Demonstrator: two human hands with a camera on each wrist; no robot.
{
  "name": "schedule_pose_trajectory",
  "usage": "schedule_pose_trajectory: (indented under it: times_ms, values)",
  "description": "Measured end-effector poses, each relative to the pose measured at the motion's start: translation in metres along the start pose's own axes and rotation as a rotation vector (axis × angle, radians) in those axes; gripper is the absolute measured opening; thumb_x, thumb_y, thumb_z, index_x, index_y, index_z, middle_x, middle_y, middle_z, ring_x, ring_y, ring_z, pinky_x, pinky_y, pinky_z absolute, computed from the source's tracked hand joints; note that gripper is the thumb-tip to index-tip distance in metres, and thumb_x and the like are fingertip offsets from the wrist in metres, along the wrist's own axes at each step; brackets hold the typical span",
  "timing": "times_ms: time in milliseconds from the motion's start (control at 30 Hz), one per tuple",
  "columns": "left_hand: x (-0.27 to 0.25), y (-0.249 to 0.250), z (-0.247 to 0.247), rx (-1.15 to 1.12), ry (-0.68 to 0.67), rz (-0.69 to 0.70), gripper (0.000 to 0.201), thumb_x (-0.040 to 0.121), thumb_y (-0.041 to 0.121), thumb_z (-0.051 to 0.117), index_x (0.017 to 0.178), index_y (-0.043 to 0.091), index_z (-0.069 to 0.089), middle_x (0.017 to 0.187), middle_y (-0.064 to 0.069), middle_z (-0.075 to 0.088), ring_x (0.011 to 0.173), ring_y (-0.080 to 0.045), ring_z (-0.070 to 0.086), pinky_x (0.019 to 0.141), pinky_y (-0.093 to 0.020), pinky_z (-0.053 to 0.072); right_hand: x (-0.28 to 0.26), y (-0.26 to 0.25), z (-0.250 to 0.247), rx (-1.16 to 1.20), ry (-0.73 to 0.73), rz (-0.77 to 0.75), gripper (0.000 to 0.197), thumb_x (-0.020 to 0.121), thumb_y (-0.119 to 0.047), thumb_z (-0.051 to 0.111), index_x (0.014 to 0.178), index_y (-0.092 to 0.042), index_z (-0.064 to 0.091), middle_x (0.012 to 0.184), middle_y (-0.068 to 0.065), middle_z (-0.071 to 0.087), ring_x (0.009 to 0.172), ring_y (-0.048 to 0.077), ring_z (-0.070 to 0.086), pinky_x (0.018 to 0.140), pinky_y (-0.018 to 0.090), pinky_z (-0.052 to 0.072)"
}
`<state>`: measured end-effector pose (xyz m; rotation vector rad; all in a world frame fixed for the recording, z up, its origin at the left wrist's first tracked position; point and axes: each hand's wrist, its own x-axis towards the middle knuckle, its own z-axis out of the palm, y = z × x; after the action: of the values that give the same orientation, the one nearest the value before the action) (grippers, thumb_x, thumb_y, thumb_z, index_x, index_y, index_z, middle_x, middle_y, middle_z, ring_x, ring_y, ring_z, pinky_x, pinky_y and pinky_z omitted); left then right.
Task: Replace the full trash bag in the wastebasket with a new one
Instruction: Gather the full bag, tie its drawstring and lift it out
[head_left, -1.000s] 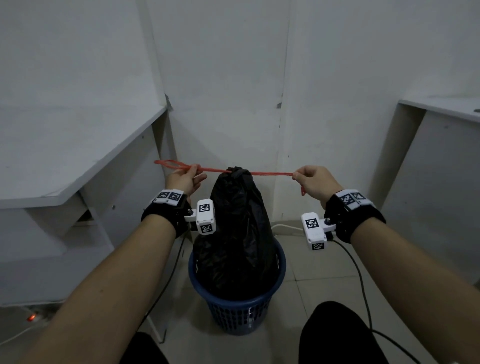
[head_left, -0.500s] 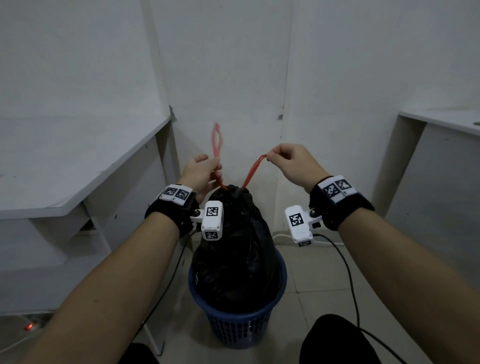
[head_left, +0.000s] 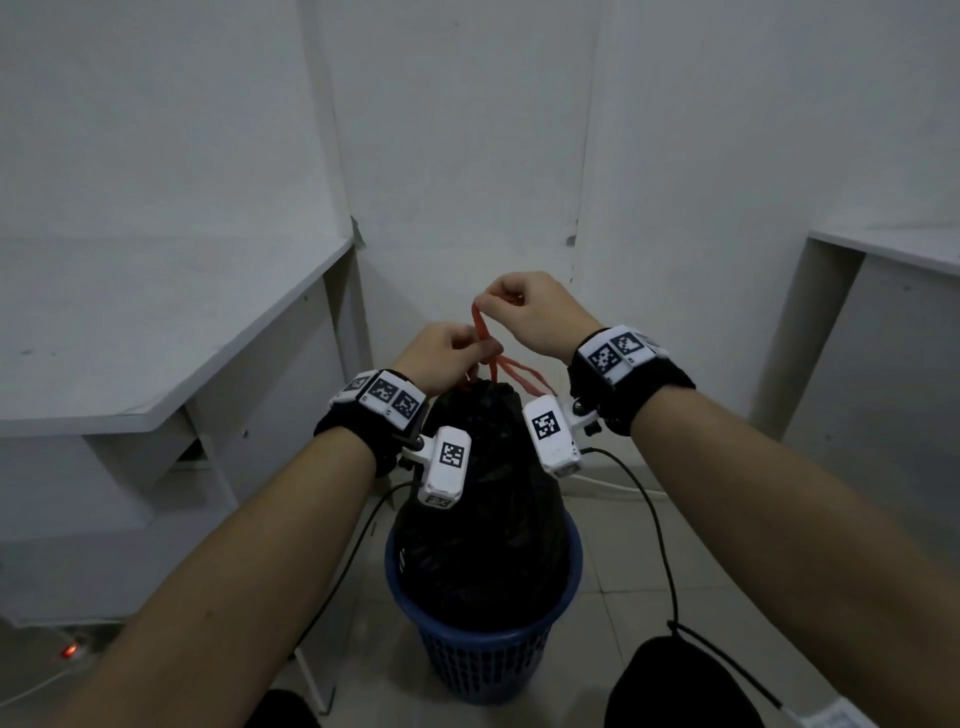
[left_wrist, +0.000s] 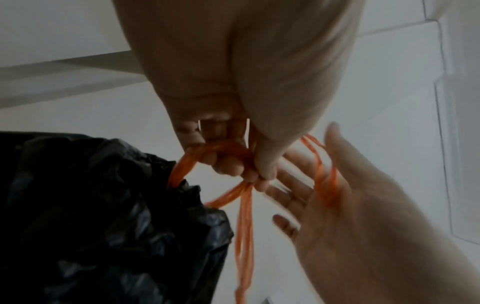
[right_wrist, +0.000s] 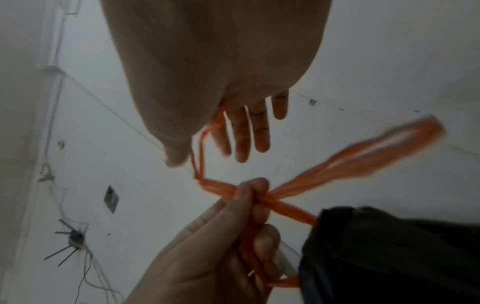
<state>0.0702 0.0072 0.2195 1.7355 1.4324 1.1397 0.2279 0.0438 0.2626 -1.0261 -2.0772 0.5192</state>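
A full black trash bag (head_left: 483, 540) stands in the blue wastebasket (head_left: 483, 642) on the floor, its neck gathered shut. Two orange drawstring loops (head_left: 480, 330) rise from the neck and cross just above it. My left hand (head_left: 449, 351) grips the drawstring (left_wrist: 221, 149) at the crossing, fingers curled round it. My right hand (head_left: 522, 312), slightly higher and behind, pinches one strand (right_wrist: 201, 148) between thumb and forefinger, its other fingers spread. The other loop (right_wrist: 363, 156) hangs free towards the right, over the bag (right_wrist: 389, 257).
White desks stand on the left (head_left: 171, 332) and right (head_left: 893, 254), with a white wall corner behind the basket. Black cables (head_left: 660, 545) trail from the wrist cameras over the tiled floor. A red light (head_left: 70, 649) glows low on the left. My dark knees are at the bottom edge.
My hands, first spread wide with the drawstring taut, have come together above the bag's neck. The loops are now crossed, and the right hand sits above the left.
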Motion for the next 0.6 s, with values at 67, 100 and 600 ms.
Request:
schedule_pose_trajectory:
  times_ms: [67,100,600]
  values:
    - [0.002,-0.005,-0.001,-0.046,0.046,-0.011,0.018,0.092,0.028,0.061,0.082,0.016,0.07,0.064,-0.003,0.059,0.058,-0.015,0.054,0.063,-0.029,0.044,-0.009,0.003,0.001,0.158,-0.072,0.157,0.068,0.092,-0.071,0.036,0.131,-0.021,0.059,0.114,-0.001,0.067,0.104,0.014,0.062,0.1,0.043,0.045]
    - [0.003,-0.008,-0.002,-0.11,0.057,-0.026,0.018,0.094,0.024,0.059,0.084,0.015,0.07,0.065,-0.003,0.059,0.059,-0.014,0.053,0.062,-0.028,0.044,-0.014,0.007,0.002,0.199,-0.134,0.243,0.082,0.089,-0.079,0.025,0.138,-0.02,0.053,0.118,0.001,0.066,0.106,0.017,0.062,0.102,0.042,0.042]
    - [0.009,-0.014,-0.001,-0.391,0.155,-0.089,0.008,0.087,0.01,0.068,0.089,0.003,0.07,0.074,-0.007,0.066,0.061,-0.011,0.06,0.065,-0.024,0.05,-0.03,0.021,0.026,0.397,-0.085,0.197,0.017,0.09,-0.014,0.07,0.091,0.003,0.069,0.075,0.012,0.072,0.05,0.011,0.06,0.048,0.018,0.044]
